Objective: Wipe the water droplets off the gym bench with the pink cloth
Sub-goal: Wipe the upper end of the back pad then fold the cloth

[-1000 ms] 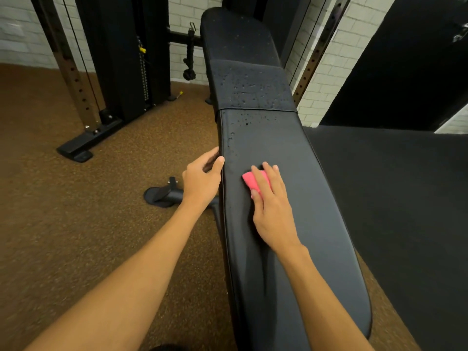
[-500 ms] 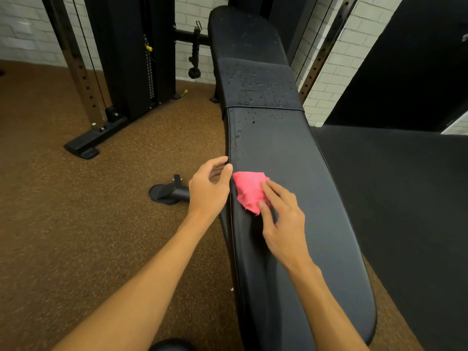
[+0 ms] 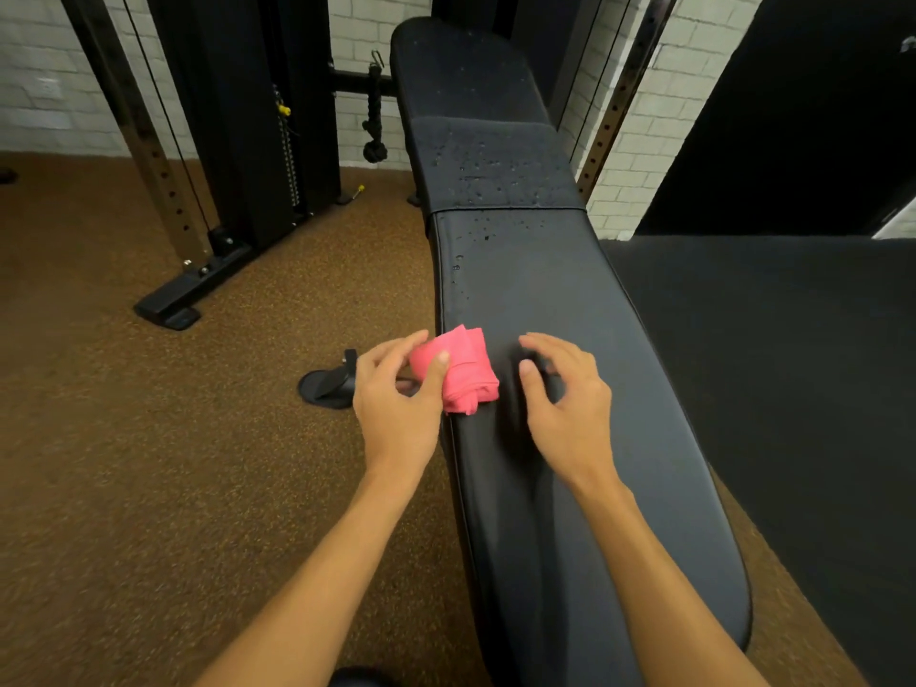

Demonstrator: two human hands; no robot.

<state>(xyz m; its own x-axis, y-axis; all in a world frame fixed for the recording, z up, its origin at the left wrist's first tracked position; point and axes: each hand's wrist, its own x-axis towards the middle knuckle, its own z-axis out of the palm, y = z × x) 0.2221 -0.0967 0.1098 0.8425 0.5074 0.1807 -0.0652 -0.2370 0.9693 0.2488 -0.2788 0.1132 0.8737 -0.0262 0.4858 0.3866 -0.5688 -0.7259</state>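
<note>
Pink cloth (image 3: 463, 371) lies bunched at the left edge of the gym bench (image 3: 560, 300); the left hand (image 3: 396, 394) pinches it with thumb and fingers. The right hand (image 3: 565, 389) hovers beside, loosely curled, holding nothing. Droplets (image 3: 488, 171) remain farther up.

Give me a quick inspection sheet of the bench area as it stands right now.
Surface: gym bench black; near part looks dry, water droplets on the middle pad, by the seam and on the far pad.
Job's things: pink cloth bunched at the bench's left edge.
Clutter: nothing seen on the bench.
Hands: left hand pinches the cloth with thumb and fingers; right hand open, curled over the pad beside the cloth, holding nothing.
Cables: cable machine at the back left, rope handle hanging.
Surroundings: brown floor left, black mat right, white brick wall.
</note>
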